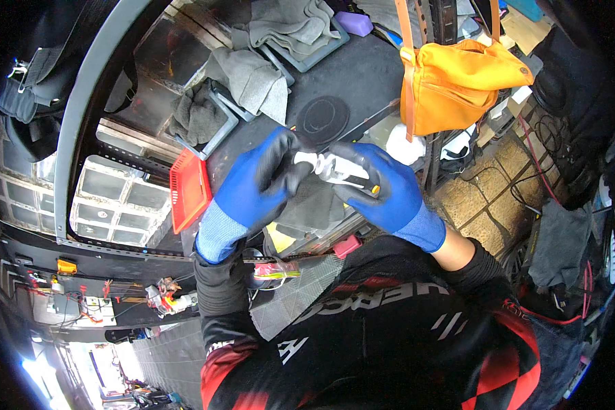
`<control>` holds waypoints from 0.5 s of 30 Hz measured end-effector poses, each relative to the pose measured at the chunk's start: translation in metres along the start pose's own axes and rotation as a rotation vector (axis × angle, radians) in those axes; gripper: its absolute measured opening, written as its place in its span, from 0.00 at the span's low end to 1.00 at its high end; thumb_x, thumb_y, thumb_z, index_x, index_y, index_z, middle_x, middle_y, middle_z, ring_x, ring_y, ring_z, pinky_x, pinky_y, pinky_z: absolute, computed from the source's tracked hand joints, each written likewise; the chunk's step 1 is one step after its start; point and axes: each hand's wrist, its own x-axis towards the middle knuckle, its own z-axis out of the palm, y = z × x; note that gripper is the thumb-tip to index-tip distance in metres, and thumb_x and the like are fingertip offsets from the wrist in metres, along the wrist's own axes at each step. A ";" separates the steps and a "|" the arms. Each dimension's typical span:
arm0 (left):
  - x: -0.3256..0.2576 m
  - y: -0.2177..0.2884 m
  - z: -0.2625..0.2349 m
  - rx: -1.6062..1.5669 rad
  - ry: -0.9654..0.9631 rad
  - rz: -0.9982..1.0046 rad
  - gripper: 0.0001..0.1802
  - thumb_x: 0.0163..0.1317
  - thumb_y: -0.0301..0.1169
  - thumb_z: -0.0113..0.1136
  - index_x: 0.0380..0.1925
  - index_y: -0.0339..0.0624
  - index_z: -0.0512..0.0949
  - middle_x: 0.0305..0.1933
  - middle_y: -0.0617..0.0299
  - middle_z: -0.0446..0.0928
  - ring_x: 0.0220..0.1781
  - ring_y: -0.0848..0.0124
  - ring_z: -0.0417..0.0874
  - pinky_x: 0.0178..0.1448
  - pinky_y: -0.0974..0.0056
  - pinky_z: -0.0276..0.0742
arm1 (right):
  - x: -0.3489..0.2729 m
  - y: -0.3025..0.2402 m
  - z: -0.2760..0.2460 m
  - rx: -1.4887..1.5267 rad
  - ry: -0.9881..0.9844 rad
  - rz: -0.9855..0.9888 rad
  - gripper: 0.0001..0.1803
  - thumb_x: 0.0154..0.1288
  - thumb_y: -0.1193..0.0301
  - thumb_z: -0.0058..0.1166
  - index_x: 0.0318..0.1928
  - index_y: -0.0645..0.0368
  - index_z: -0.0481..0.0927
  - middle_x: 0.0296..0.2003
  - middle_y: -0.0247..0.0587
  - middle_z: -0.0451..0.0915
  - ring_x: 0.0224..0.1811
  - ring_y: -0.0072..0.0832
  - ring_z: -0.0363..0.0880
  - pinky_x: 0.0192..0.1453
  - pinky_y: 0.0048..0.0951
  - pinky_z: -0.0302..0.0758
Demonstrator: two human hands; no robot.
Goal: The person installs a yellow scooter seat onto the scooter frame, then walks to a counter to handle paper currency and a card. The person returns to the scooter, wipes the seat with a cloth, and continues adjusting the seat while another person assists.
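Both my hands wear blue gloves with dark palms and fingers, held close together over the dark bench (372,72). My right hand (388,186) is closed around a small white bottle (348,171) with a narrow ribbed neck and a bit of orange near its right end. Its exact kind I cannot make out. My left hand (261,176) is curled, with thumb and fingers at the bottle's narrow white end, seemingly pinching it. The gloved fingers hide part of the bottle. Just beyond the hands, a flat round black disc (323,119) lies on the bench.
Grey cloths (253,78) lie in and over grey trays (307,61) at the back left. A red basket (190,191) stands left of my left hand. An orange bag (451,89) hangs at the right by a dark post. A purple block (354,24) sits far back.
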 end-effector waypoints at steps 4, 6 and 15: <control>-0.004 0.004 -0.007 0.043 0.193 0.292 0.25 0.59 0.24 0.59 0.59 0.37 0.71 0.61 0.51 0.73 0.62 0.65 0.74 0.64 0.63 0.67 | 0.001 -0.002 0.004 0.124 0.061 0.007 0.33 0.53 0.70 0.67 0.61 0.58 0.71 0.53 0.49 0.77 0.56 0.42 0.78 0.57 0.35 0.75; -0.007 0.007 -0.012 -0.112 0.166 -0.042 0.25 0.58 0.24 0.59 0.58 0.37 0.72 0.60 0.50 0.73 0.63 0.63 0.73 0.65 0.62 0.66 | 0.000 -0.002 0.006 0.166 0.048 0.025 0.33 0.53 0.70 0.66 0.61 0.58 0.71 0.53 0.49 0.76 0.55 0.44 0.77 0.57 0.35 0.75; -0.022 0.009 -0.022 0.099 -0.033 -0.121 0.24 0.56 0.31 0.66 0.53 0.37 0.75 0.47 0.53 0.78 0.47 0.67 0.79 0.49 0.63 0.73 | -0.003 -0.013 0.017 0.109 -0.030 0.069 0.33 0.53 0.71 0.64 0.61 0.58 0.70 0.54 0.52 0.75 0.54 0.49 0.76 0.57 0.39 0.74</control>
